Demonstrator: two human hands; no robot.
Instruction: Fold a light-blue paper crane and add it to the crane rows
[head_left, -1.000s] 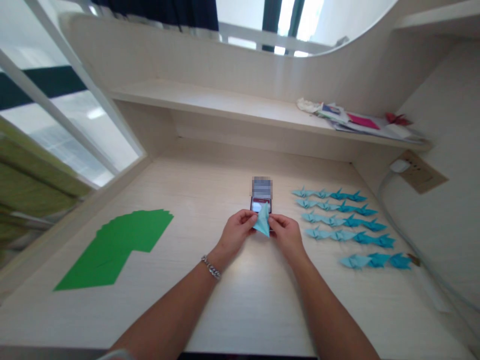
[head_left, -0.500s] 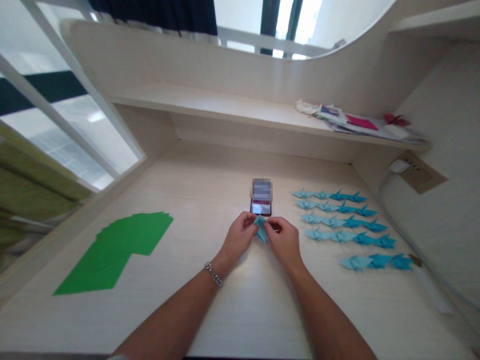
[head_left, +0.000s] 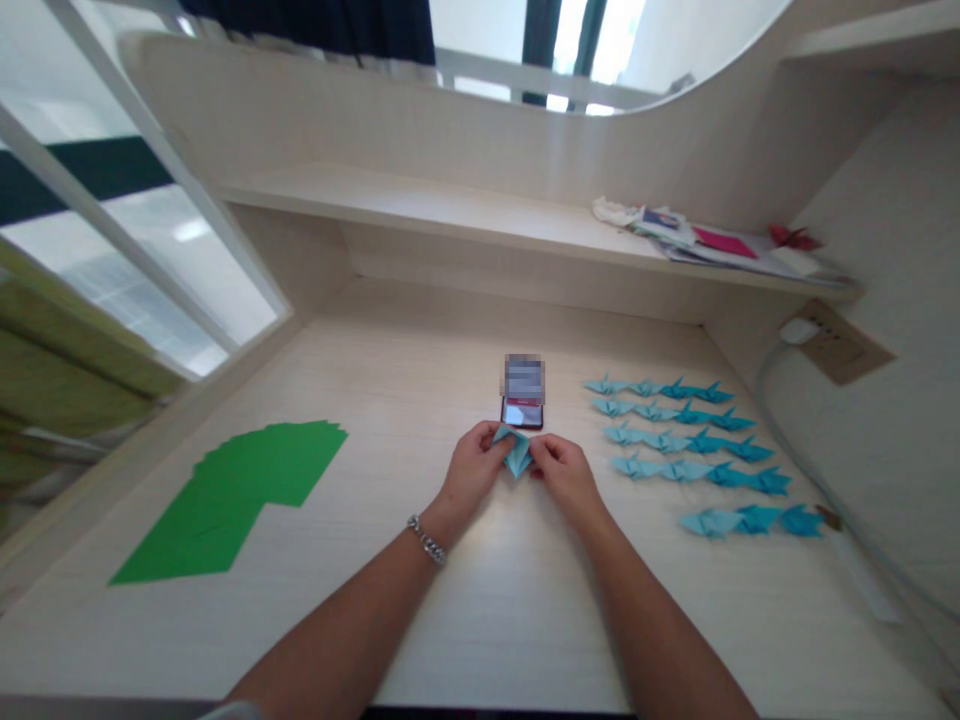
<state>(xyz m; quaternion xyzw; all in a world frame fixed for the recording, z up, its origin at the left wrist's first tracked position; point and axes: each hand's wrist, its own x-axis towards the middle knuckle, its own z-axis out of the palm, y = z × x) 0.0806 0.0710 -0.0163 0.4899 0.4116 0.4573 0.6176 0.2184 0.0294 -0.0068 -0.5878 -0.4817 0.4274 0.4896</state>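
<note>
A small folded piece of light blue paper (head_left: 516, 456) is held between both hands over the middle of the desk. My left hand (head_left: 480, 462) pinches its left side, thumb on top, and a silver chain bracelet circles that wrist. On the other side, the closed fingertips of my right hand (head_left: 561, 468) grip the paper's right edge. Just beyond the hands lies a phone (head_left: 523, 412) with its screen lit. To the right, folded blue paper cranes (head_left: 701, 442) stand in several rows, pale ones at the left and deeper blue at the right.
Green paper sheets (head_left: 225, 490) lie fanned out on the desk's left. A shelf (head_left: 420, 208) runs along the back, with papers (head_left: 724, 243) at its right end. A white cable (head_left: 787, 440) drops from the wall socket (head_left: 847, 345) past the cranes.
The folded paper has turned and now shows a wider, opened face with a point toward me. My right fingers have shifted to its right edge.
</note>
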